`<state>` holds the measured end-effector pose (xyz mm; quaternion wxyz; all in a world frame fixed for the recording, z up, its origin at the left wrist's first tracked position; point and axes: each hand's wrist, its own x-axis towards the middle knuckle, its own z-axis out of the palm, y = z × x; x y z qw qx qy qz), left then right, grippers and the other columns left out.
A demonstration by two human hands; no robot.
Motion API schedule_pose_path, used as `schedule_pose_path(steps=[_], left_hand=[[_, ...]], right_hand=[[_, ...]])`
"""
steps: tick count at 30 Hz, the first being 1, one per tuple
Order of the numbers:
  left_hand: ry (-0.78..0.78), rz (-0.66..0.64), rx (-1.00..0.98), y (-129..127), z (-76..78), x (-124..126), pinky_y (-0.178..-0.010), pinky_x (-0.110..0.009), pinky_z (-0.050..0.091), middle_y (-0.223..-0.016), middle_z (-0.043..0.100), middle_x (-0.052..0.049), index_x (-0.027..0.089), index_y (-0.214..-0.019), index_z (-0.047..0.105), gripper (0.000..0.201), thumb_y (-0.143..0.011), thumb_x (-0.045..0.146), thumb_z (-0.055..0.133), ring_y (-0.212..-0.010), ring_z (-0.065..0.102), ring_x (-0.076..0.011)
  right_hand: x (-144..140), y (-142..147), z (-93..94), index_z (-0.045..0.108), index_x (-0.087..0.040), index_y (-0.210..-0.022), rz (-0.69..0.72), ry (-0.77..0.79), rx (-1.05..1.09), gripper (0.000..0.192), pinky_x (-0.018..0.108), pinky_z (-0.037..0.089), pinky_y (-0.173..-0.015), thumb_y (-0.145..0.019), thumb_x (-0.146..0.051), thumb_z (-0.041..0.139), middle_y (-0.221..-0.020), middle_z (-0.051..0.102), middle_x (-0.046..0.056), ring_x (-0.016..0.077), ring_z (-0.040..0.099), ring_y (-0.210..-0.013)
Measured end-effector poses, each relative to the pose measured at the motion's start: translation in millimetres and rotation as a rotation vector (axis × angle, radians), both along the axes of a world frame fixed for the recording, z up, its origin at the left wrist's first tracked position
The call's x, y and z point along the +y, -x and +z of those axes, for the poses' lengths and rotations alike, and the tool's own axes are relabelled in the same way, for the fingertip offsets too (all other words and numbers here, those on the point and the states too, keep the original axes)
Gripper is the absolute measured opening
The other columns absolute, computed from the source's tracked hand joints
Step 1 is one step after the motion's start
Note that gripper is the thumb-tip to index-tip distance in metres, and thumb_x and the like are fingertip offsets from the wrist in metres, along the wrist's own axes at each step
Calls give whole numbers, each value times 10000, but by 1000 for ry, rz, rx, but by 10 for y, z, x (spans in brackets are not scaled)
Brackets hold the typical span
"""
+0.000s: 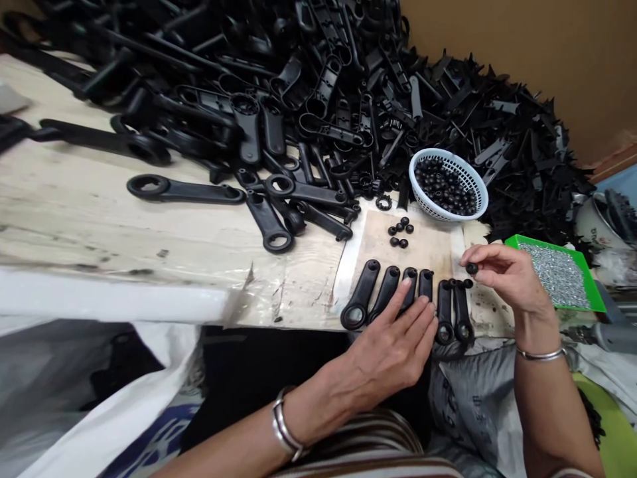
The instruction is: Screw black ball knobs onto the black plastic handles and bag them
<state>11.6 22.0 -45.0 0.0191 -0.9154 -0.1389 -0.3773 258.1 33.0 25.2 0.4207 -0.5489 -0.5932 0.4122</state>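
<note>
The right hand [515, 275] is pinching a round black knob [472, 268] between its fingers. The left hand [391, 348], fingers slightly spread, is resting across lined-up black handles [425, 284].

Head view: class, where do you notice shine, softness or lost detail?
In the head view, glints brighten the silver bracelets; also in the head view, the long white slab looks soft and smeared at its right end, while the left hand reads fairly clearly; toward the head view's upper left, heaped black parts merge, their outlines hard to separate.
</note>
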Motion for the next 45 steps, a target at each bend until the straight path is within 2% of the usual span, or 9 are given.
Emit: schedule_pose_path(steps=[3, 6, 13, 18, 24, 28, 34, 45], left_hand=[[16, -14, -31, 4, -2, -1, -1112, -625, 389, -1145, 713, -174, 30, -1075, 660, 233, -913, 62, 496, -1124, 668, -300], [29, -37, -28, 26, 20, -3, -1093, -617, 418, -1136, 715, -180, 24, -1084, 656, 236, -913, 54, 495, -1130, 666, -300], [18, -39, 15, 80, 30, -1, -1095, -557, 448, -1152, 709, -188, 27, -1100, 656, 256, -920, 52, 475, -1121, 675, -279], [10, -55, 43, 76, 19, 0, -1052, -457, 513, -1170, 704, -187, 15, -1102, 662, 271, -912, 50, 473, -1134, 671, -284], [26, -45, 46, 78, 7, -10, -1042, -426, 522, -1180, 704, -174, 27, -1099, 666, 268, -917, 57, 472, -1148, 664, -277], [34, -47, 48, 73, 11, -6, -1040, -419, 523, -1177, 706, -170, 29, -1097, 665, 262, -915, 59, 479, -1142, 668, -273], [29, -38, 39, 67, 18, 1, -1043, -407, 520, -1171, 710, -161, 36, -1092, 669, 274, -922, 57, 455, -1117, 682, -252], [35, -32, 46, 71, 45, 8, -1044, -397, 523, -1167, 714, -153, 44, -1087, 679, 276, -922, 58, 458, -1119, 681, -246]], right_hand=[[-19, -8, 5, 745, -245, -895, 20, 0, -19, 190, 316, 563, -824, -742, -333, 815, -921, 737, 34, 165, 685, -883], [-36, 8, 46, 746, -241, -929, 32, -38, -131, 178, 318, 558, -795, -785, -342, 776, -921, 734, 37, 171, 678, -864], [-78, 281, 164, 686, -214, -1083, 243, -278, -755, 187, 348, 490, -871, -914, -183, 612, -989, 716, 52, 182, 616, -948], [-122, 420, 118, 636, -178, -1133, 272, -335, -973, 208, 368, 483, -846, -940, -167, 559, -1002, 708, 69, 197, 566, -913], [-116, 438, 38, 619, -183, -1129, 280, -384, -1034, 205, 336, 502, -769, -936, -154, 557, -998, 700, 77, 198, 557, -889], [-122, 466, 42, 625, -178, -1062, 309, -384, -1087, 159, 332, 489, -723, -949, -143, 519, -983, 686, 89, 200, 534, -859], [-131, 507, 104, 609, -148, -1078, 383, -341, -1149, 200, 370, 478, -756, -969, -133, 442, -1013, 664, 124, 233, 520, -917], [-69, 470, 106, 639, -188, -1057, 405, -265, -1091, 190, 381, 490, -781, -958, -150, 482, -967, 669, 92, 235, 550, -927]])
